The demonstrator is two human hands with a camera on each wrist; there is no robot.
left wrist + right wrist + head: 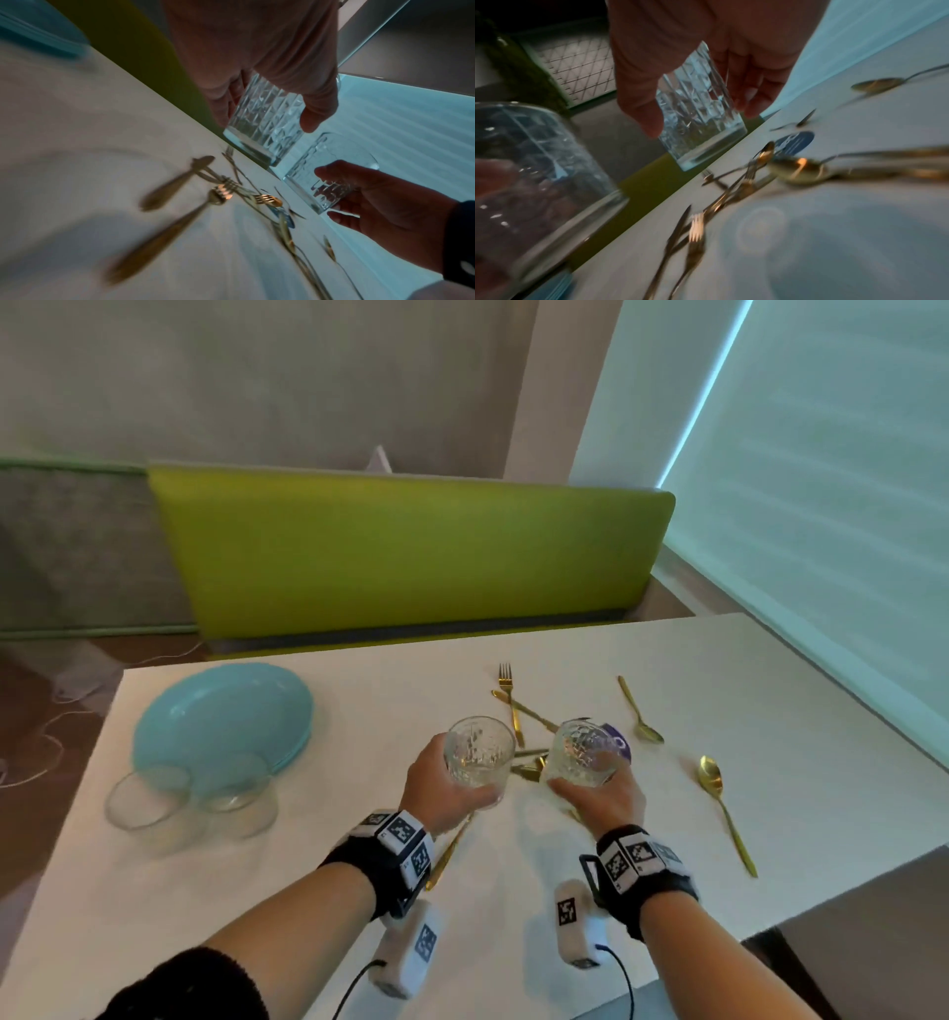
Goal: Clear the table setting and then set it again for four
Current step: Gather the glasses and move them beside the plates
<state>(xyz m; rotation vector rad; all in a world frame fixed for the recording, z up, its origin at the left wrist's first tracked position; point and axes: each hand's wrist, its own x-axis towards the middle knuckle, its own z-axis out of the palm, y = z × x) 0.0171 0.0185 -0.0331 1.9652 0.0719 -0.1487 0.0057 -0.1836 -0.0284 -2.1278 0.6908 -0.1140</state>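
On my counter (770,711), stacked plates (221,716) sit far left, two bowls (195,809) just nearer; cutlery (518,711) lies scattered centre-right, two spoons (719,793) farther right.

Scattered gold cutlery (518,711) mid-table, plate stack (221,716) and 2 bowls (190,806) left — near edge open

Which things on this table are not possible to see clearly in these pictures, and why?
- Cutlery pile: head view, the two held glasses cover it; wrist views blur it. No count possible.
- Purple round item: head view, mostly behind the right glass; its print is unreadable.
- Clear bowls: head view, blurred; number unsure.
- Blue plates: stacked; count unclear.
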